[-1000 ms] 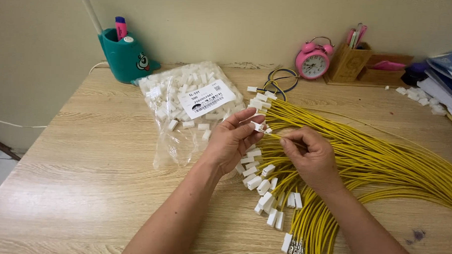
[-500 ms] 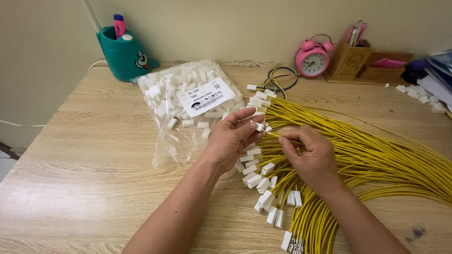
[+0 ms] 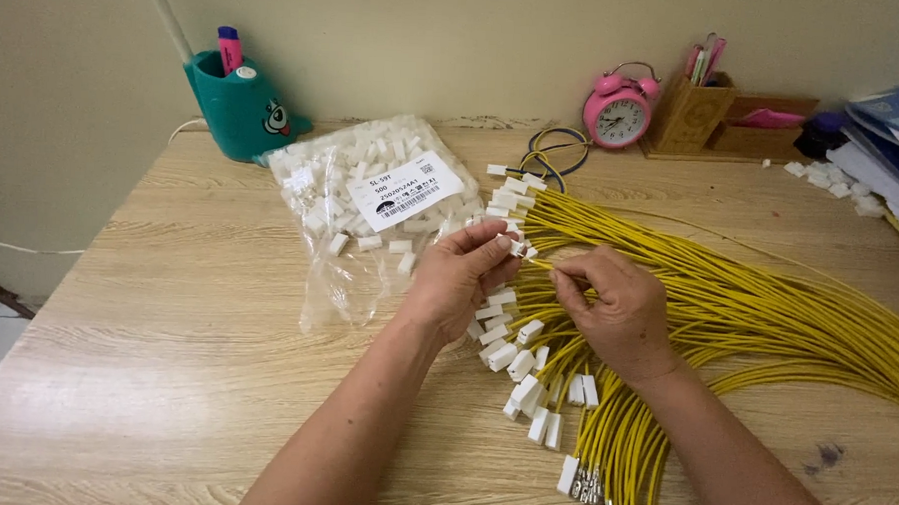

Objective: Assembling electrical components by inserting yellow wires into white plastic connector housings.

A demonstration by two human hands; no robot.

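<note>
At far left a teal cup (image 3: 238, 104) stands at the table's (image 3: 168, 312) back edge. Right of it lies a clear bag (image 3: 372, 195) of white housings, with a white rectangular label on top, tilted, bearing dark print and a barcode. Your left hand (image 3: 459, 278) pinches a small white housing (image 3: 516, 249) at its fingertips. The wire (image 3: 541, 267) lies just right of it, long axis running left to right, tip pointing at the housing and almost touching. Your right hand (image 3: 617, 308) grips that wire between thumb and forefinger, so it is the nearer hand. Beneath, the yellow bundle (image 3: 746, 313) fans rightward. A pink clock (image 3: 617, 111) stands behind.
</note>
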